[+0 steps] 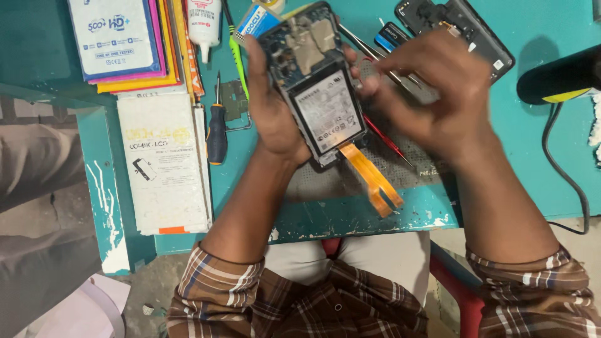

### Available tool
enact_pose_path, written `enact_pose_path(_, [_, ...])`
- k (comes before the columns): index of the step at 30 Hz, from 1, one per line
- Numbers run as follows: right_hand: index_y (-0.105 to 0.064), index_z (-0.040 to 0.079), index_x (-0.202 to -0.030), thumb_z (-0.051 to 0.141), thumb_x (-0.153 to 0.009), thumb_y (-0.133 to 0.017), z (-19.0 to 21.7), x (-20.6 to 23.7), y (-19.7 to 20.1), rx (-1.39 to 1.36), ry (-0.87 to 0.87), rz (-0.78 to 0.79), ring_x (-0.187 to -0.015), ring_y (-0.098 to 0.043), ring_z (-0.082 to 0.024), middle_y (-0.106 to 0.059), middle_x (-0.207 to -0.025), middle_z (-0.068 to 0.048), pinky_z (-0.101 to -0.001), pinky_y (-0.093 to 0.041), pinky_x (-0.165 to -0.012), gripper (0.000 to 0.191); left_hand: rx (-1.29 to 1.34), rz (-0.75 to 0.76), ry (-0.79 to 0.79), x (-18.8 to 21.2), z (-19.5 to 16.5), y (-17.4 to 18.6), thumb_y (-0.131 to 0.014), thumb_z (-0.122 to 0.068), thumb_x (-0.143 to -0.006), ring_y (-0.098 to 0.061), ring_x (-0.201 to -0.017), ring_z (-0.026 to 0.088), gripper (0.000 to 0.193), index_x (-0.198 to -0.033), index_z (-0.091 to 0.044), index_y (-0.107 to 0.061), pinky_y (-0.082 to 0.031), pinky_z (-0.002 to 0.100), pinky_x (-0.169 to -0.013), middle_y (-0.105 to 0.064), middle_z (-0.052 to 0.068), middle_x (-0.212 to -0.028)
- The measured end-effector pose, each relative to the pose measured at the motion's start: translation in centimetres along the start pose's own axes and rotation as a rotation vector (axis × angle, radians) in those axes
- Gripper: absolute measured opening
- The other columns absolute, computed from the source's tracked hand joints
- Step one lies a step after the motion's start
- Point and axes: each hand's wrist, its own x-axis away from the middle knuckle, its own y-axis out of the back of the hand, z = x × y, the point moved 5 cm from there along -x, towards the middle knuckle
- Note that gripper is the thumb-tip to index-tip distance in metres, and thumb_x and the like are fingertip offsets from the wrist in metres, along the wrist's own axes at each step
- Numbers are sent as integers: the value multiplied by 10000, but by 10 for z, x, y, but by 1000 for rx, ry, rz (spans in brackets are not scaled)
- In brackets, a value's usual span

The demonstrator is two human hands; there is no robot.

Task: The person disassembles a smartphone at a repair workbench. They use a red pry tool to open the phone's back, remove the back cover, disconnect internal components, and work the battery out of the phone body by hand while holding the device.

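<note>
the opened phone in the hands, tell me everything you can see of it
The opened dark phone with its back cover off shows a grey-white battery below exposed boards. An orange flat ribbon cable hangs from its lower end. It is held tilted above the teal table, gripped by the left hand; the blurred right hand touches its right edge.

Teal worktop (513, 181), chipped front edge | grey mat (325, 181) mid-front | screwdriver (216, 128), white box (164, 163) left | glue bottle (204, 22), packets (119, 40) back-left corner

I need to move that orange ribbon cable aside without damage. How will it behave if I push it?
The ribbon cable looks thin and flat, so it probably bends easily. It hangs free below the opened phone held by the left hand, so it likely swings. Its forked end seems apt to crease or tear.
</note>
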Motion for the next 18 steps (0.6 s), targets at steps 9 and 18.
enact_pose_path(9, [-732, 59, -927, 101, -885, -925, 39, -3, -27, -4, 454, 154, -882, -722, -238, -717, -923, -63, -358, -632, -740, 201, -23, -96, 28, 0, 5, 8, -377, -714, -1086, -679, -926, 220, 759, -1267, -10, -593, -614, 352, -780, -670, 146, -1086])
enact_pose_path(18, [-754, 61, -886, 143, -892, -872, 42, 0, -34, -30, 451, 245, -879, -754, -215, -716, -907, -66, -331, -637, -703, 144, -216, -261, 45, -4, 4, 15, -430, -749, -1027, -656, -938, 210, 770, -1291, -44, -591, -600, 365, -759, -656, 131, -1018])
